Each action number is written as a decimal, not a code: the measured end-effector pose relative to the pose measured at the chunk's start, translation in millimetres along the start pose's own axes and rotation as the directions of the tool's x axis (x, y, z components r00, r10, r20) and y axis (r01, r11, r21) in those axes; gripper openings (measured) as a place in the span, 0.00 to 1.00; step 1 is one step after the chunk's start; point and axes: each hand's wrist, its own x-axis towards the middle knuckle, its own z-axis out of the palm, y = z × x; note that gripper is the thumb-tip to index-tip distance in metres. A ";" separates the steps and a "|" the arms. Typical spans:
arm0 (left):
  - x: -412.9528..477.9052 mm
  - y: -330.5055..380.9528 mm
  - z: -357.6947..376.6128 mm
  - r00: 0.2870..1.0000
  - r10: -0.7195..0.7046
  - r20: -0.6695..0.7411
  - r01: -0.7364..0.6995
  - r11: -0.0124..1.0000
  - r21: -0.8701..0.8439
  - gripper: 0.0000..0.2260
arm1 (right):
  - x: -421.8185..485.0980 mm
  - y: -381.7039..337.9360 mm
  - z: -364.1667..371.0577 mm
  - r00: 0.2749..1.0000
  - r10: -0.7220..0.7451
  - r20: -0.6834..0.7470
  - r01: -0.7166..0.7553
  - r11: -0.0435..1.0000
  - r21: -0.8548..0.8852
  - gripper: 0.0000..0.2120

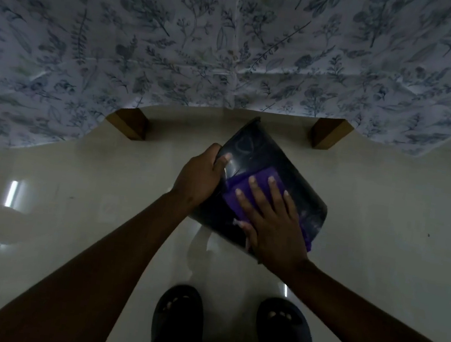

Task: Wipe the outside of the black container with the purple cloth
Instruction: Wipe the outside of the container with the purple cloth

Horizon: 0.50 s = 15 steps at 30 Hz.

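A black container (253,148) is held tilted above the pale floor, in the middle of the head view. My left hand (199,177) grips its left edge, thumb on the glossy side. A purple cloth (260,179) lies folded on the container's upper side. My right hand (272,223) presses flat on the cloth with fingers spread. The cloth's lower part is hidden under that hand, and a strip shows at the container's right edge.
A table draped in a floral tablecloth (235,43) fills the top of the view, with two wooden legs (130,125) (328,132) on either side of the container. The glossy tiled floor (72,193) lies below. My feet in dark slippers (179,317) stand at the bottom.
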 end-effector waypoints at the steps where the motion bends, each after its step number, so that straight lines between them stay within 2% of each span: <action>1: 0.9 1.9 0.8 1.000 0.003 -0.013 -0.003 1.000 -0.014 0.15 | 3.2 6.8 -0.9 1.000 -0.005 0.006 0.005 1.000 0.013 0.26; 3: 3.5 7.2 1.6 1.000 0.008 -0.024 -0.009 0.999 -0.051 0.16 | 18.7 20.6 -8.0 0.997 0.076 -0.012 -0.075 0.996 0.051 0.27; 6: 7.8 13.8 1.7 1.000 -0.002 -0.018 0.001 0.997 -0.071 0.16 | 55.6 41.0 -19.9 0.958 0.286 -0.032 -0.274 0.942 0.193 0.29; 8: 9.5 13.6 2.0 1.000 -0.015 -0.024 0.014 0.998 -0.055 0.16 | 65.7 44.6 -21.2 0.941 0.339 -0.020 -0.326 0.919 0.223 0.30; 10: 10.3 11.0 1.9 0.999 -0.037 -0.030 0.036 0.999 -0.023 0.16 | 52.1 35.0 -15.0 0.958 0.284 -0.033 -0.277 0.952 0.128 0.29; 12: 8.3 7.5 2.5 0.998 -0.052 -0.039 0.052 0.999 -0.011 0.14 | 24.1 18.1 -6.6 0.991 0.133 -0.021 -0.132 0.991 0.027 0.28; 14: 6.5 6.0 4.8 0.998 -0.043 -0.049 0.042 0.999 -0.024 0.15 | 4.8 10.7 0.5 1.000 0.025 -0.006 -0.025 1.000 -0.012 0.28; 15: 6.2 6.6 6.0 0.998 -0.033 -0.054 0.031 0.999 -0.037 0.16 | 5.9 13.1 -0.3 1.000 0.019 -0.010 -0.019 1.000 -0.006 0.28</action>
